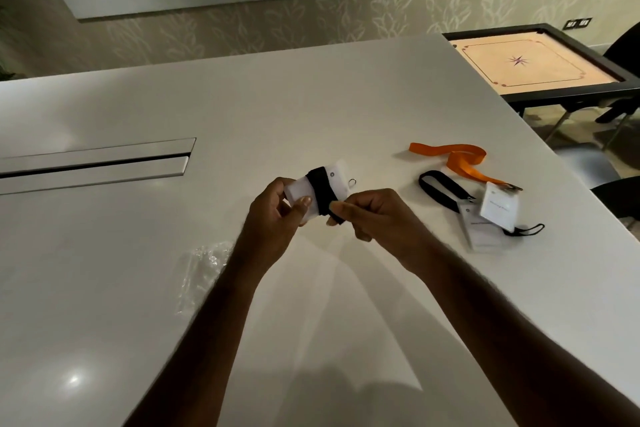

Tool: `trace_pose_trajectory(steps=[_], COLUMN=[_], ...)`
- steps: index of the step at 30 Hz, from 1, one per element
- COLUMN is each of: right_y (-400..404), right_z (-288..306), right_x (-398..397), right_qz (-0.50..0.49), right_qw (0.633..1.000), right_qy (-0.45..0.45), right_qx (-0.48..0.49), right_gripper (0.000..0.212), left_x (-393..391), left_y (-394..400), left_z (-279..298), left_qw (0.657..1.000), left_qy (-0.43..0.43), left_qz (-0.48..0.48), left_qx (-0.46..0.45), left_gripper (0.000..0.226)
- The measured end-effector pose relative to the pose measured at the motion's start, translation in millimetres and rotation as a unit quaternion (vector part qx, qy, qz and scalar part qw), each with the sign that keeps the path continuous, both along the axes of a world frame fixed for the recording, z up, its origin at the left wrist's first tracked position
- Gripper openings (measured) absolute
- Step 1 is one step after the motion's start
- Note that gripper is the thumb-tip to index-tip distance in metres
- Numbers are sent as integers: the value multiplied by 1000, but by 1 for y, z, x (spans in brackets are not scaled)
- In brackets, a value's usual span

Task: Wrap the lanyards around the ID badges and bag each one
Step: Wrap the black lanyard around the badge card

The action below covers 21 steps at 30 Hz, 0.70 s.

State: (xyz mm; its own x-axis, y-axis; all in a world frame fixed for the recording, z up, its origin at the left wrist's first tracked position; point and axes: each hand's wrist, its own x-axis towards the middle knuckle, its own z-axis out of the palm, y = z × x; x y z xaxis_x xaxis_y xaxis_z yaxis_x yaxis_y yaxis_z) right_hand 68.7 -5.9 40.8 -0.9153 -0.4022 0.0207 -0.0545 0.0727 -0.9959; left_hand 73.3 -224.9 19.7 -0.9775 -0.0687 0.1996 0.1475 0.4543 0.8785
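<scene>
Left grip (277, 204) pinched the badge (313, 191) above the bench (311, 97), long axis slanting up and right; right grip (367, 211) pinched the black lanyard's (320, 191) loose end just below it. Clear bags (202, 270) lay nearer the left hand.

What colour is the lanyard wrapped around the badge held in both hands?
Black: the lanyard bands the white badge, seen best in the head view.
</scene>
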Motion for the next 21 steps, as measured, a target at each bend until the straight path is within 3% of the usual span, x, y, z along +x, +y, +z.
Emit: trace_pose_trajectory(steps=[6,9,14,17,21], right_y=[-6,-9,-6,-2,11], right_z=[20,26,19,13,2], right_x=[-17,-23,-24,-25,-30], right_qz=[-72,-87,-74,-98,-194], right_qw=[995,996,994,992,962], right_qy=[-16,28,-2,69,189], right_qx=[-73,-13,-82,-50,28], right_gripper=[26,22,12,9,22], left_x=[10,16,14,12,8], left_y=[13,26,31,27,21], left_z=[1,-4,-5,-4,1], left_qw=[997,997,998,999,999], left_qy=[23,10,-28,-15,-5], left_qz=[-62,-74,-45,-43,-37], left_qx=[-50,-5,27,1,-38], left_gripper=[10,9,13,22,11])
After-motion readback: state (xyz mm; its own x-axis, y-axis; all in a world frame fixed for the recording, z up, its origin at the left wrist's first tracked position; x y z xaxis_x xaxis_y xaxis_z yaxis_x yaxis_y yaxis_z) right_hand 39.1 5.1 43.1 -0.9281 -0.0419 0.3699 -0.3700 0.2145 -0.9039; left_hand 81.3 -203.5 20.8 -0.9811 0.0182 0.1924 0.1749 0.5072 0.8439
